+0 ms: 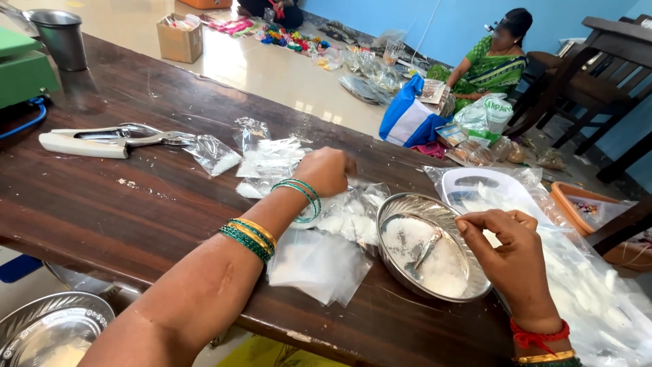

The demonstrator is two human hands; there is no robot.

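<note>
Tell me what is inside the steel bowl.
The steel bowl holds white powder with a metal spoon lying in it. The powder covers most of the bowl's bottom.

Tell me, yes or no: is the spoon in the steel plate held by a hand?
No: the spoon lies free in the white powder, the right hand beside it.

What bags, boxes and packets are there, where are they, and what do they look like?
Small clear packets: on the table by the left hand, white powder inside.
Empty clear bags: flat pile at the table's front edge.
Cardboard box: brown, open, on the floor.
White plastic bag: green print, on the floor beside a seated person.
</note>
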